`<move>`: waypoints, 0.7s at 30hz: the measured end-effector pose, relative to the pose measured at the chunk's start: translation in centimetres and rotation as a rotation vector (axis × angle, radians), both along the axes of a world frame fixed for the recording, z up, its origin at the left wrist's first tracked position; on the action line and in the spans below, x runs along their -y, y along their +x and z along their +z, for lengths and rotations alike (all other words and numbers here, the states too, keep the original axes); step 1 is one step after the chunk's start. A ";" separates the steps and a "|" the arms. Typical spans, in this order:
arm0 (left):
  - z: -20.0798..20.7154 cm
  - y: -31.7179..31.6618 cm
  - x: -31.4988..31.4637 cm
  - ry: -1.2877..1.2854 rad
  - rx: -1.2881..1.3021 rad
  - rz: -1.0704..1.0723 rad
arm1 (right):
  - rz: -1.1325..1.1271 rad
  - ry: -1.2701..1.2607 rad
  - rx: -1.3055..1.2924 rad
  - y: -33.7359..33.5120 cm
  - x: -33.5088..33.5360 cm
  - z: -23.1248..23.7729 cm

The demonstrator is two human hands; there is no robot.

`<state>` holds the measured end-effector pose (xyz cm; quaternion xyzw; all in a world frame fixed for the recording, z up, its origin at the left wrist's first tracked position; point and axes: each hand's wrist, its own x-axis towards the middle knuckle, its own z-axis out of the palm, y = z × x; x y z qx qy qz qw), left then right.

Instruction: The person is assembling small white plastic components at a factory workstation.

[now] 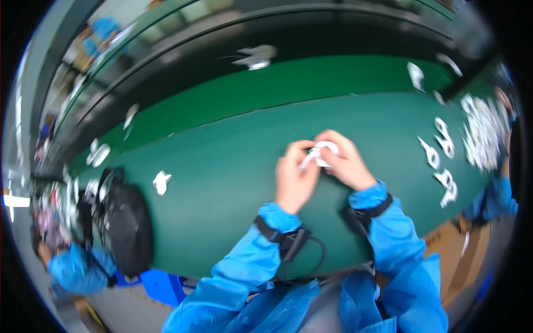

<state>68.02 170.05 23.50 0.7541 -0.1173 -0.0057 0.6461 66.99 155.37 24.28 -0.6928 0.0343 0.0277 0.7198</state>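
Above the green tabletop, both my hands meet around a small white plastic-looking part (pixel 326 146), rounded at one end with a narrower arm. My left hand (pixel 296 175) pinches the narrow end between thumb and fingers. On the rounded end, my right hand (pixel 347 161) is closed, its thumb pressing on top. Fingers cover much of the part, so its exact kind cannot be made out. To the right lie several similar white pieces, among them a ring-ended one (pixel 431 157). A single white piece (pixel 161 182) rests alone to the left.
A heap of white pieces (pixel 482 133) sits at the right end of the green table (pixel 233 222). At the left stands a black bag-like object (pixel 129 227). Beyond runs a green strip (pixel 333 75) carrying white parts. Co-workers in blue sleeves (pixel 83 269) are at both sides.
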 end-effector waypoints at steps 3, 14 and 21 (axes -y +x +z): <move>-0.1 -0.2 2.4 -0.013 0.061 -0.051 | -0.080 -0.025 0.002 -0.9 1.9 -0.5; 0.7 0.3 0.9 -0.172 0.016 -0.022 | -0.071 0.024 0.205 -0.9 -0.7 2.7; 0.7 0.0 -0.1 -0.150 -0.039 0.028 | 0.060 -0.114 0.297 -0.5 0.8 0.7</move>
